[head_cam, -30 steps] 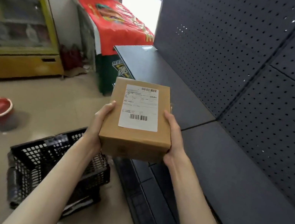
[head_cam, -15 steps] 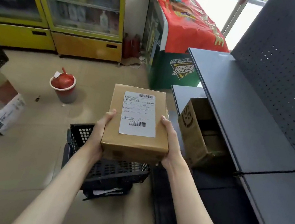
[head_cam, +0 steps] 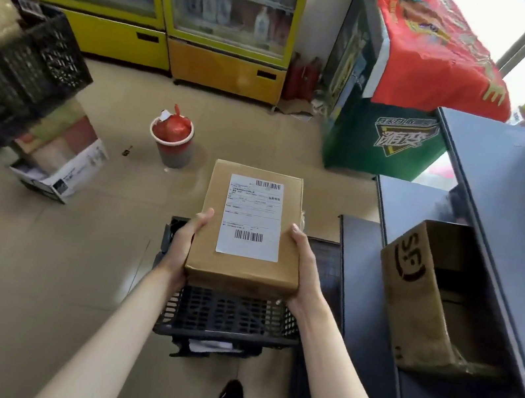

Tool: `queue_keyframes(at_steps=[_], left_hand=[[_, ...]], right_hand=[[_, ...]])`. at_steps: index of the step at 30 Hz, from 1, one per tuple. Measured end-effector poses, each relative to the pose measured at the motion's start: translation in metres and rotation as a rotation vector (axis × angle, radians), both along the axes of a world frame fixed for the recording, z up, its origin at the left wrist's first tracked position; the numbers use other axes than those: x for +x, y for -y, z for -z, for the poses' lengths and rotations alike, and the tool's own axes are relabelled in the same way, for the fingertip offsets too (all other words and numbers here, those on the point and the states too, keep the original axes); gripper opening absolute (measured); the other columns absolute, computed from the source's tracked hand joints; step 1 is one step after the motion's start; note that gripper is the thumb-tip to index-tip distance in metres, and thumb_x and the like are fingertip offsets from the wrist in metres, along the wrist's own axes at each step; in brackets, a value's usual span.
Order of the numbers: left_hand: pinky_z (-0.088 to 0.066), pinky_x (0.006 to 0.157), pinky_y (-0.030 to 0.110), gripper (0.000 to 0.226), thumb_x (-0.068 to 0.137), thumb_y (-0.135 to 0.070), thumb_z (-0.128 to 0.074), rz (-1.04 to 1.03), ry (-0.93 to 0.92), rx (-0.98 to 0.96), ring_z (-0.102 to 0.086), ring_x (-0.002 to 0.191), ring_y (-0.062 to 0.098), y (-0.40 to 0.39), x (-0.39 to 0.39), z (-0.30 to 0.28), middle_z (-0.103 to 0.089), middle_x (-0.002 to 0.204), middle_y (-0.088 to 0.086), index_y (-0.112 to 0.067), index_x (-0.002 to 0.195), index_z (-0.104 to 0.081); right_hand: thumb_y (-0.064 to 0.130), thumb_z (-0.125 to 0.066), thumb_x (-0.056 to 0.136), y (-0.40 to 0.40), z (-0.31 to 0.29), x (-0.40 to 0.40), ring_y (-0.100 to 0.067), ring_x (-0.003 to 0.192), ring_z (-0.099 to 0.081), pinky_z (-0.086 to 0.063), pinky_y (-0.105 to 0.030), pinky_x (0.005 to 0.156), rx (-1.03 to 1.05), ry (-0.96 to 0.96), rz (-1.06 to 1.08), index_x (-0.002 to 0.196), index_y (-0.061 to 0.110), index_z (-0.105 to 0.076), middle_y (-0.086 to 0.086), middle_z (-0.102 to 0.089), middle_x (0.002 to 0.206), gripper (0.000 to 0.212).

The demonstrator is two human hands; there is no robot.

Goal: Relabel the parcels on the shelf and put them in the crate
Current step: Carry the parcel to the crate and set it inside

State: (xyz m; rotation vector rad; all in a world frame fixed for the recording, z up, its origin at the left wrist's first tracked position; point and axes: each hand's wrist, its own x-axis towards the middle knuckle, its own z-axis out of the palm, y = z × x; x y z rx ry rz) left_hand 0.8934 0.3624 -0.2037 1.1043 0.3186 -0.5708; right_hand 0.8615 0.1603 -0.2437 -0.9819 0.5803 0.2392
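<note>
The person stands over the black crate (head_cam: 228,314) on the floor, just beside the lower shelf (head_cam: 372,321) of the dark rack, and holds the parcel (head_cam: 249,228) flat above it, label (head_cam: 252,218) facing up. Largest risk is the drop itself: the parcel sits roughly over the crate's opening but hides most of it, so alignment with the far rim cannot be judged; released high, it could hit a rim and tip out onto the tiles. The crate's near wall is in view and something pale shows under or in it, cannot tell what, so the parcel may land tilted. Next, the grip: left hand (head_cam: 183,248) and right hand (head_cam: 303,268) press in on opposite long sides, thumbs lying on the top edges, remaining fingers wrapped below out of sight, so whether they are spread or together is unknown. That is a squeeze hold on smooth cardboard; if one side eases first, the box swings down on the other. The shelf edge is close to the right forearm, a likely snag while lowering. Smaller: the open cardboard box (head_cam: 418,294) on the lower shelf is near enough to invite a wrong placement. Smallest: the label looks flat and fully stuck; whether it is the new one cannot be told.
</note>
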Motion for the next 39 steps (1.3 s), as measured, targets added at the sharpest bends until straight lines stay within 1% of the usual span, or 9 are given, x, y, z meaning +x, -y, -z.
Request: queue_keyframes(at_steps=[3,10,15,24,28,31,34,37,39], left_hand=[[-0.054,0.092,0.045,0.041,0.102,-0.041,-0.045,-0.052,-0.043,0.0,-0.073,0.098,0.029,-0.007,0.014,0.024,-0.074,0.114,0.014,-0.015,0.108,-0.077],[-0.062,0.065,0.034,0.035,0.103,-0.029,-0.042,-0.081,-0.105,0.044,-0.075,0.086,0.026,-0.027,0.039,0.096,-0.076,0.106,0.014,-0.012,0.111,-0.072],[-0.053,0.093,0.045,0.038,0.095,-0.03,-0.053,-0.042,-0.113,0.137,-0.069,0.109,0.036,-0.045,0.06,0.164,-0.071,0.121,0.017,-0.011,0.123,-0.07],[-0.055,0.054,0.021,0.027,0.098,-0.018,-0.043,0.056,-0.24,0.238,-0.072,0.068,0.014,-0.06,0.094,0.291,-0.077,0.084,0.004,-0.007,0.103,-0.068],[-0.05,0.071,0.032,0.032,0.077,-0.034,-0.062,0.07,-0.284,0.245,-0.069,0.072,0.021,-0.072,0.111,0.349,-0.07,0.098,0.014,-0.007,0.092,-0.069],[-0.052,0.086,0.043,0.035,0.095,-0.043,-0.056,0.127,-0.336,0.283,-0.075,0.091,0.026,-0.077,0.121,0.39,-0.076,0.107,0.011,-0.018,0.103,-0.078],[-0.045,0.106,0.052,0.05,0.082,-0.063,-0.066,0.211,-0.342,0.369,-0.07,0.109,0.03,-0.079,0.128,0.425,-0.076,0.113,0.007,-0.023,0.11,-0.078],[-0.05,0.102,0.054,0.057,0.077,-0.06,-0.074,0.144,-0.386,0.403,-0.073,0.101,0.033,-0.08,0.132,0.46,-0.077,0.106,0.01,-0.015,0.112,-0.076],[-0.051,0.099,0.054,0.085,0.056,-0.067,-0.084,0.03,-0.41,0.431,-0.072,0.1,0.034,-0.081,0.134,0.482,-0.077,0.106,0.009,-0.014,0.121,-0.069]], right_hand=[[0.059,-0.076,0.078,-0.004,0.028,0.022,-0.043,0.12,-0.066,-0.047,-0.061,0.108,-0.033,-0.019,-0.048,0.131,0.013,-0.068,-0.018,-0.072,0.125,0.071],[0.06,-0.082,0.073,-0.011,0.105,0.052,-0.045,0.121,-0.063,-0.045,-0.068,0.106,-0.063,-0.057,-0.11,0.132,0.013,-0.066,-0.02,-0.07,0.127,0.076],[0.063,-0.08,0.074,-0.01,0.164,0.071,-0.043,0.122,-0.063,-0.047,-0.067,0.104,-0.121,-0.085,-0.165,0.133,0.016,-0.065,-0.017,-0.069,0.13,0.077],[0.057,-0.065,0.091,-0.018,0.291,0.095,-0.029,0.127,-0.063,-0.046,-0.055,0.111,-0.121,-0.153,-0.33,0.138,0.026,-0.062,-0.006,-0.068,0.135,0.057],[0.055,-0.064,0.093,-0.024,0.352,0.1,-0.019,0.129,-0.061,-0.039,-0.051,0.116,-0.152,-0.196,-0.429,0.14,0.03,-0.06,0.004,-0.068,0.136,0.054],[0.045,-0.058,0.099,-0.03,0.391,0.103,-0.014,0.124,-0.065,-0.042,-0.046,0.114,-0.149,-0.244,-0.439,0.14,0.027,-0.058,0.007,-0.07,0.132,0.045],[0.04,-0.061,0.099,-0.034,0.426,0.108,-0.016,0.123,-0.065,-0.042,-0.047,0.115,-0.122,-0.278,-0.405,0.14,0.024,-0.058,0.005,-0.072,0.13,0.044],[0.04,-0.067,0.096,-0.039,0.453,0.113,-0.018,0.126,-0.063,-0.041,-0.048,0.116,-0.121,-0.298,-0.372,0.139,0.021,-0.059,0.003,-0.072,0.129,0.048],[0.038,-0.068,0.096,-0.045,0.468,0.115,-0.019,0.126,-0.063,-0.04,-0.049,0.117,-0.12,-0.296,-0.383,0.137,0.023,-0.062,0.001,-0.072,0.13,0.044]])
